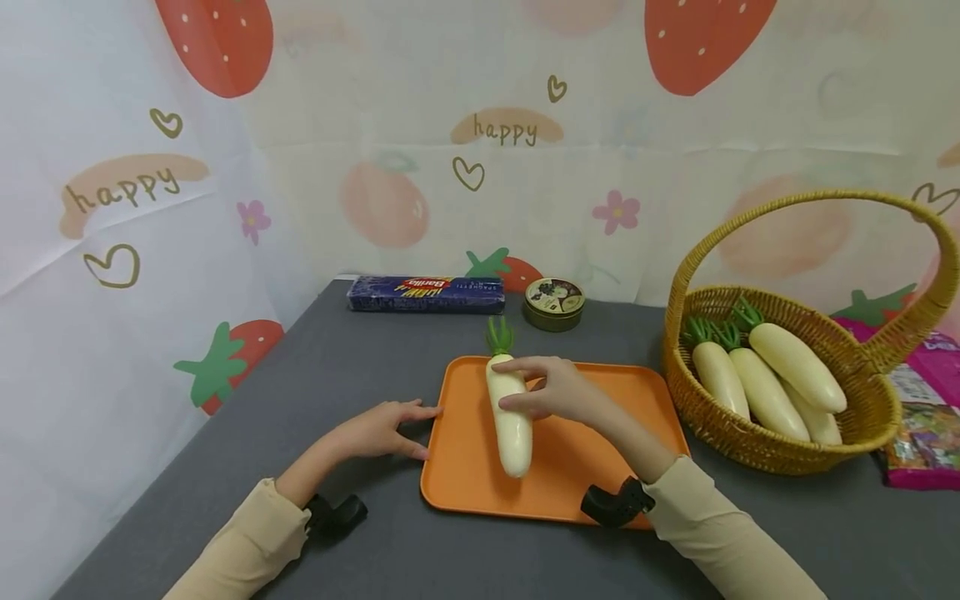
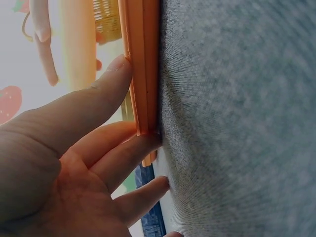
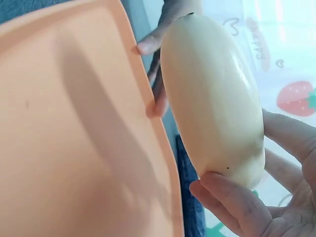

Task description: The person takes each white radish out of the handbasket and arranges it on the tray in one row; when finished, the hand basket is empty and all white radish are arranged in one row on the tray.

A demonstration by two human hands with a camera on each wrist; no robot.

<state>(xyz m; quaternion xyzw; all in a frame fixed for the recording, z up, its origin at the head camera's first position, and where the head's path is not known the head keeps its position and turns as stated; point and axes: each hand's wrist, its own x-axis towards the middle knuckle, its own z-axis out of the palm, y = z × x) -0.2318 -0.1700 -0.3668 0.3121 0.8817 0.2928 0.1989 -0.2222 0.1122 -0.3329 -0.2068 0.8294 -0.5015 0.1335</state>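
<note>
Above the orange tray (image 1: 465, 492), my right hand (image 1: 558, 387) grips a white radish (image 1: 514, 433) near its green leafy end, thumb on one side and fingers on the other. The radish's leaves point to the back. Its shadow falls on the tray floor in the right wrist view, apart from the radish (image 3: 212, 94). My left hand (image 1: 378, 429) is at the tray's left edge. In the left wrist view its thumb touches the tray rim (image 2: 140, 74), and its extended fingers reach the rim and the grey cloth.
A wicker basket (image 1: 780, 462) with several white radishes (image 1: 798, 367) stands right of the tray. Behind the tray lie a blue spaghetti box (image 1: 427, 294) and a round tin (image 1: 553, 305). Colourful packets (image 1: 926, 442) lie at the far right, and a printed curtain hangs behind.
</note>
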